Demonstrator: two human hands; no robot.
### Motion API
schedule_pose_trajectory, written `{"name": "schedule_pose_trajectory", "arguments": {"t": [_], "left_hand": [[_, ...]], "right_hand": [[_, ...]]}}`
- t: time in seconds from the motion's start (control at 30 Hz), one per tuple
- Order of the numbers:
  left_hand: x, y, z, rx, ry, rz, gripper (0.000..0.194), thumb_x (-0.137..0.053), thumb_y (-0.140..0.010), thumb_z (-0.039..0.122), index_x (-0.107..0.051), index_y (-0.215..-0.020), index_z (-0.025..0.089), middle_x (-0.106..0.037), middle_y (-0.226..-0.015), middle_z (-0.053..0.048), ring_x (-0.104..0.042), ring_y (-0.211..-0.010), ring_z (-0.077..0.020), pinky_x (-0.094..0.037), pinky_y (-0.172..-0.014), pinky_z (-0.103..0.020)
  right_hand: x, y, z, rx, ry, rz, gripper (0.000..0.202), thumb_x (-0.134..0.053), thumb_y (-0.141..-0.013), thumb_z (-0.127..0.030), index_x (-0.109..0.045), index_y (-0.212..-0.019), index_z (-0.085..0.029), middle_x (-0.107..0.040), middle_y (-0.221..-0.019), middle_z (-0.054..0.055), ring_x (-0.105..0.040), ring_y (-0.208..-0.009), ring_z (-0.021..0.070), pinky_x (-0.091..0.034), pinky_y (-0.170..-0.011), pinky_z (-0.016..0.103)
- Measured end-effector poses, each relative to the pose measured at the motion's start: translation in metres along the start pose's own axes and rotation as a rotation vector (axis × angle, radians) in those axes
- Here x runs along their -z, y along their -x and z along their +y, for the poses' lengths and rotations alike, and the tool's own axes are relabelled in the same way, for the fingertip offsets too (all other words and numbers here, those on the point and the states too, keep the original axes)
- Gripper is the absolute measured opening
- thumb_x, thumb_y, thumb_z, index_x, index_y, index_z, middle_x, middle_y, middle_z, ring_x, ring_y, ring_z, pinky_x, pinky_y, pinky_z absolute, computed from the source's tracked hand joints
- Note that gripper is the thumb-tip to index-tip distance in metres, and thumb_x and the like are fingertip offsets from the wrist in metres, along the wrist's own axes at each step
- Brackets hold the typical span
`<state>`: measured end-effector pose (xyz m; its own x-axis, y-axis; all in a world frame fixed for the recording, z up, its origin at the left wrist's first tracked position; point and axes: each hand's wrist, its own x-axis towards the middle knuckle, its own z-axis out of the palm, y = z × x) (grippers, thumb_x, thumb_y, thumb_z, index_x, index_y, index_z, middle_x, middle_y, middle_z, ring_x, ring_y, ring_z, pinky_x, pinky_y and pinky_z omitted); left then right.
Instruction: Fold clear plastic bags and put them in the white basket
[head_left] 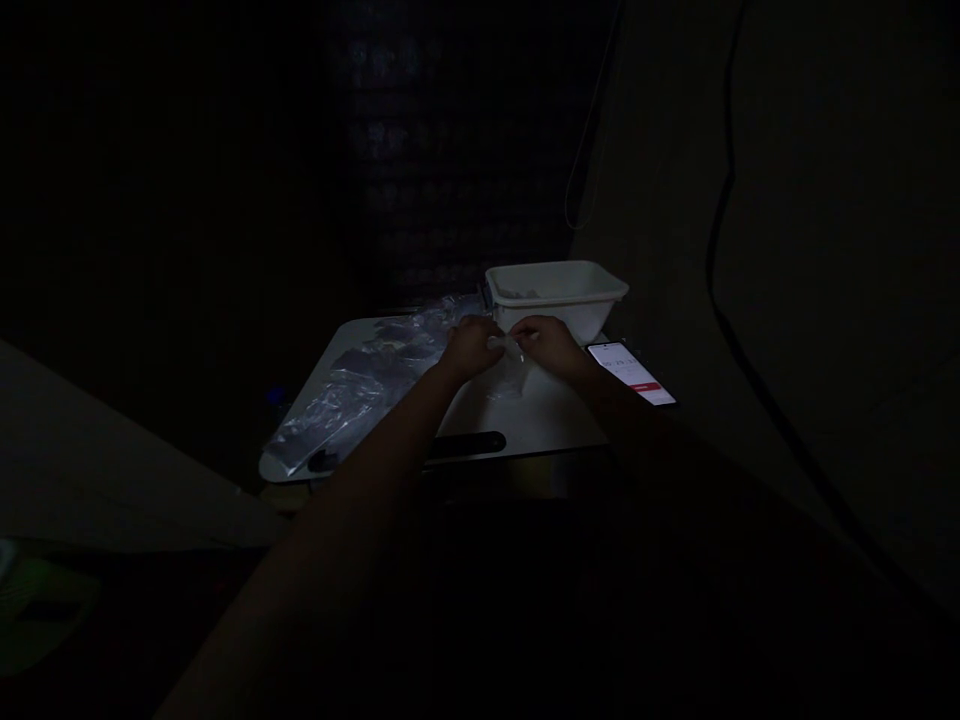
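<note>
Both hands meet over a small white table (551, 420) in a dark room. My left hand (472, 345) is closed on the top edge of a small clear plastic bag (507, 374). From the other side, my right hand (547, 343) pinches the same edge with its fingertips. The bag hangs below the fingers, close to the tabletop; its contents are too dim to make out. Left of my hands lies a spread heap of clear plastic bags (352, 390). Just behind my hands stands a white plastic tub (577, 315) with something pale inside.
A lit phone (634, 374) lies at the table's right edge. The table has a dark handle slot (472, 442) along its near edge. A dark cable (720, 220) runs down the right wall, and a thin cord loop (577, 215) hangs behind the tub.
</note>
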<state>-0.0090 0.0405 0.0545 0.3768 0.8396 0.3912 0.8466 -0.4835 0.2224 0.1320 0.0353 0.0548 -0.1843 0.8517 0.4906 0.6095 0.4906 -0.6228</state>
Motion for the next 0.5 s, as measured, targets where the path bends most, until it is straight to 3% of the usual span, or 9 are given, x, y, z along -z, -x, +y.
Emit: {"name": "schedule_pose_trajectory", "arguments": {"t": [0.1,0.27,0.4,0.5], "left_hand": [[0.002,0.001,0.000,0.077,-0.064,0.012,0.023,-0.042,-0.066,0.023,-0.060,-0.080,0.018,-0.059,-0.090,-0.004,-0.047,-0.091,-0.0212,-0.034,-0.079,-0.035],[0.007,0.005,-0.012,0.154,-0.082,-0.045,0.025,-0.038,-0.069,0.021,-0.060,-0.078,0.012,-0.061,-0.079,-0.008,-0.054,-0.076,-0.0188,-0.039,-0.068,-0.028],[0.009,0.001,-0.014,0.189,0.089,-0.011,0.025,-0.038,-0.069,0.019,-0.060,-0.075,0.010,-0.061,-0.075,-0.006,-0.054,-0.072,-0.0155,-0.039,-0.066,-0.024],[0.009,-0.004,-0.011,0.220,0.273,0.021,0.024,-0.039,-0.067,0.017,-0.060,-0.076,0.009,-0.061,-0.074,-0.004,-0.054,-0.069,-0.0132,-0.040,-0.063,-0.021]], "right_hand": [[0.003,-0.002,-0.004,0.030,0.014,0.058,0.017,-0.045,-0.062,-0.009,-0.061,-0.068,-0.014,-0.061,-0.071,0.001,-0.054,-0.069,0.0114,-0.040,-0.066,0.024],[0.009,-0.003,0.000,0.020,0.002,0.150,0.016,-0.045,-0.064,-0.013,-0.060,-0.070,-0.013,-0.060,-0.073,0.003,-0.053,-0.070,0.0125,-0.041,-0.067,0.027],[0.007,-0.003,0.005,0.012,-0.006,0.201,0.020,-0.049,-0.064,-0.019,-0.058,-0.081,-0.014,-0.059,-0.084,0.005,-0.053,-0.077,0.0142,-0.040,-0.070,0.029],[0.003,-0.002,0.010,-0.047,0.045,0.119,0.031,-0.059,-0.056,-0.024,-0.057,-0.085,-0.016,-0.058,-0.089,0.005,-0.052,-0.081,0.0169,-0.040,-0.071,0.030]]}}
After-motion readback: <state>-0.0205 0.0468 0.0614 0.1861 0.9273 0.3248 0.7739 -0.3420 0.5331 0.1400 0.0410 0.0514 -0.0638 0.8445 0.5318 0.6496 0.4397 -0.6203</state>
